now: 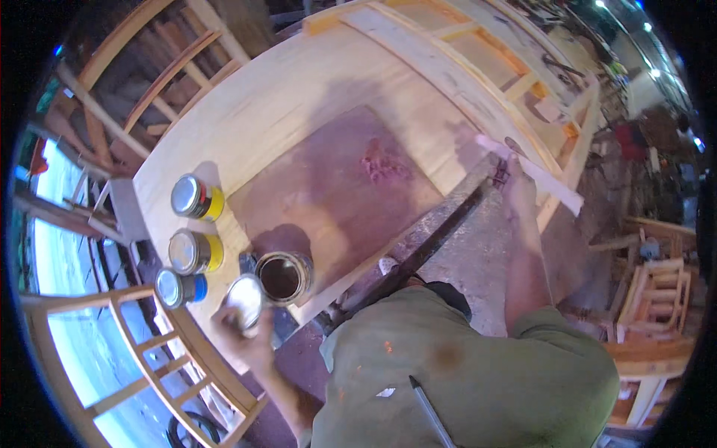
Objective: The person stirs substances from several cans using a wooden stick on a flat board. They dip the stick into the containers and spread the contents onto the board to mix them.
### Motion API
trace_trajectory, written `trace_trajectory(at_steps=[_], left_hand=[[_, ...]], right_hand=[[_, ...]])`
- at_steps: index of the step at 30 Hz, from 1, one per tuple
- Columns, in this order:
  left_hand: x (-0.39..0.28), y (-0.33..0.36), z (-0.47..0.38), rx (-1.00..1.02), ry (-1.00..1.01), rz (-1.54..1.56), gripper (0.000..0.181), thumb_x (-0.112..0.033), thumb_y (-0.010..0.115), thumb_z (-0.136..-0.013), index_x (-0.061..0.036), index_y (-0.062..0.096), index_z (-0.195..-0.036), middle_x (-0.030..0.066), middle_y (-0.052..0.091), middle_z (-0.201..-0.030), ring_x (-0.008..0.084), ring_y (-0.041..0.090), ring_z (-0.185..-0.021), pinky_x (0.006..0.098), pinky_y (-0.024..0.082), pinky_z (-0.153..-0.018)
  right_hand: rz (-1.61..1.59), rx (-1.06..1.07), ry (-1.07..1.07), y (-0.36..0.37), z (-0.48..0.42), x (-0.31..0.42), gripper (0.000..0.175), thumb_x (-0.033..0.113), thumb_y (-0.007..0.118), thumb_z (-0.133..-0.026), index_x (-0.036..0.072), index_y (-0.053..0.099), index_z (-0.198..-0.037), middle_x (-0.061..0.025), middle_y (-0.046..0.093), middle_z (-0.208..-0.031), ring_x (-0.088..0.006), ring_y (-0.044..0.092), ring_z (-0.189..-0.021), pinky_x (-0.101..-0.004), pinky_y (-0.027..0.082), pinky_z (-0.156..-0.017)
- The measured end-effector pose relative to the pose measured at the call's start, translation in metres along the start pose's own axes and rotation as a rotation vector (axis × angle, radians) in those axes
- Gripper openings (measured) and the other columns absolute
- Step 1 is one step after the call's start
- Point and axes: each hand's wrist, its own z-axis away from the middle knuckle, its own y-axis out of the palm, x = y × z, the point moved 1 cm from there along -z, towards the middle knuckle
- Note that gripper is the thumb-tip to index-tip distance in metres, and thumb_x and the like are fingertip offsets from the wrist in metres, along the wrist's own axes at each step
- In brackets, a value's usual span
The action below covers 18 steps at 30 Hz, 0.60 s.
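My left hand grips a round, shiny metal can lid by its edge, just left of an uncovered can with dark contents. My right hand is out at the right, its fingers around a long, pale flat wooden strip beside the panel's corner. Under the uncovered can lies a reddish-brown board on a large pale wooden panel, with a small reddish heap on the board. Further left stand several lidded cans, among them a yellow-labelled can and a blue-labelled can.
A slatted wooden frame stands at the lower left, another wooden frame at the upper left. A long wooden framework lies along the panel's far right side. A dark beam crosses below the board. Stacked wooden pieces are at the right.
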Motion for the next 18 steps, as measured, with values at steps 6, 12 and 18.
trace_trajectory(at_steps=[6, 12, 18], left_hand=[[-0.013, 0.071, 0.01, 0.094, 0.164, -0.297, 0.07, -0.01, 0.093, -0.067, 0.0003, 0.05, -0.122, 0.0172, 0.053, -0.131, 0.0314, 0.055, -0.125, 0.0402, 0.046, -0.105], [-0.016, 0.081, 0.02, 0.088, 0.241, -0.418, 0.054, -0.023, 0.092, -0.071, -0.0016, 0.058, -0.107, 0.0296, 0.047, -0.145, 0.0515, 0.05, -0.129, 0.0568, 0.042, -0.11], [-0.048, 0.097, -0.015, 0.153, 0.043, -0.615, 0.045, -0.035, 0.088, -0.073, -0.0015, 0.067, -0.095, 0.0262, 0.048, -0.15, 0.0496, 0.046, -0.133, 0.0563, 0.039, -0.112]], right_hand=[[0.049, 0.388, -0.222, 0.031, -0.033, -0.026, 0.054, 0.022, 0.052, -0.107, 0.009, 0.039, -0.158, -0.0088, 0.067, -0.122, -0.0125, 0.062, -0.093, -0.0303, 0.051, -0.083], [0.391, 1.108, -0.327, 0.035, -0.061, -0.024, 0.069, 0.017, 0.064, -0.093, 0.002, 0.04, -0.156, -0.0145, 0.043, -0.159, -0.0262, 0.054, -0.135, -0.0412, 0.039, -0.117], [0.283, 0.914, -0.138, 0.045, -0.104, -0.057, 0.062, 0.004, 0.053, -0.099, 0.002, 0.035, -0.159, -0.0122, 0.065, -0.136, -0.0156, 0.064, -0.102, -0.0315, 0.05, -0.096]])
